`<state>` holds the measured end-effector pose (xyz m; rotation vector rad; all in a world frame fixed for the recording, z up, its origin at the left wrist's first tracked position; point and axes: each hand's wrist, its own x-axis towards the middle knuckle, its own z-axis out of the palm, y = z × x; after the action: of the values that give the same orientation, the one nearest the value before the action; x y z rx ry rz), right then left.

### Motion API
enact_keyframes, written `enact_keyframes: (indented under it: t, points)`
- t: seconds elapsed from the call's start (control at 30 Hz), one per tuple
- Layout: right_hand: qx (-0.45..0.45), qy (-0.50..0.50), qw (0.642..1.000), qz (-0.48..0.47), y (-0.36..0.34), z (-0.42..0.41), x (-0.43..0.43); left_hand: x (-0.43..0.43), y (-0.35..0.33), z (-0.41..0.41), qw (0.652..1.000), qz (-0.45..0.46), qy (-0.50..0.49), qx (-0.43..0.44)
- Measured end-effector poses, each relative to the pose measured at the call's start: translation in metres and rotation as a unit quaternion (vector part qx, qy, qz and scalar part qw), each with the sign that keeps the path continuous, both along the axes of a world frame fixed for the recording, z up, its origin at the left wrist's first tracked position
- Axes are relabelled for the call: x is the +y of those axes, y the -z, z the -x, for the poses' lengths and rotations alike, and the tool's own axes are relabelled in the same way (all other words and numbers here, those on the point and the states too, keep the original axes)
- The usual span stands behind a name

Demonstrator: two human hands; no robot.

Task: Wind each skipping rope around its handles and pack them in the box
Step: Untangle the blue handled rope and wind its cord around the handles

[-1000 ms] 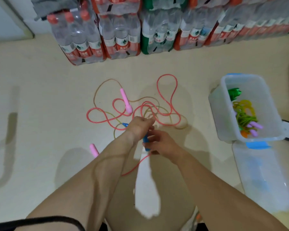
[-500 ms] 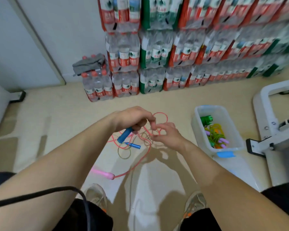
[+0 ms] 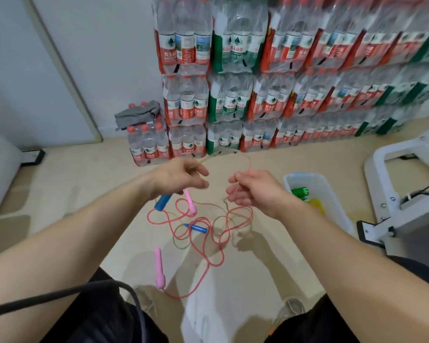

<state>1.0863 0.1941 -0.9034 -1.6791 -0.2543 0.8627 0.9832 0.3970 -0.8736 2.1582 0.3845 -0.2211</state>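
Note:
My left hand (image 3: 181, 178) grips a blue handle (image 3: 162, 202) of a skipping rope with a thin olive cord. That cord arcs over to my right hand (image 3: 252, 189), which pinches it together with a strand of the pink rope (image 3: 208, 246). Both hands are raised above the floor. On the floor below lie the second blue handle (image 3: 198, 228), one pink handle (image 3: 190, 203) just under my left hand, and the other pink handle (image 3: 159, 268) nearer my feet. The two cords are tangled together. The clear plastic box (image 3: 330, 194) stands at the right with wound green and yellow ropes inside.
Stacked packs of water bottles (image 3: 233, 95) line the wall ahead, with a grey cloth (image 3: 136, 115) on a low pack. A white metal frame (image 3: 406, 194) stands at the right. A black cable (image 3: 72, 293) crosses my lap at lower left.
Both hands rose and spread apart, drawing the olive cord out between them. The view tilted up as I straightened away from the floor.

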Motion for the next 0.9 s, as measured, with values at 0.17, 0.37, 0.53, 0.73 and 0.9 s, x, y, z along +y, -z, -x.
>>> enact_keyframes:
  t: [0.17,0.37,0.53,0.73,0.9]
  points:
    - [0.043,0.055,0.988,-0.14,-0.05,-0.003,0.009,-0.035,0.022,-0.005,0.995,0.031,0.091,0.029]
    - [0.077,0.152,0.966,-0.193,-0.048,-0.019,0.009,-0.045,0.021,-0.008,0.992,0.115,0.049,0.011]
    - [0.07,0.171,0.979,-0.086,-0.022,-0.027,0.009,-0.04,0.007,-0.018,0.938,0.329,-0.09,-0.053]
    - [0.03,-0.058,0.998,0.009,0.027,0.015,0.019,-0.03,-0.001,-0.025,0.863,0.46,-0.189,-0.09]
    - [-0.155,-0.238,0.931,0.23,0.079,0.015,0.003,-0.013,0.0,-0.028,0.833,0.453,-0.287,-0.134]
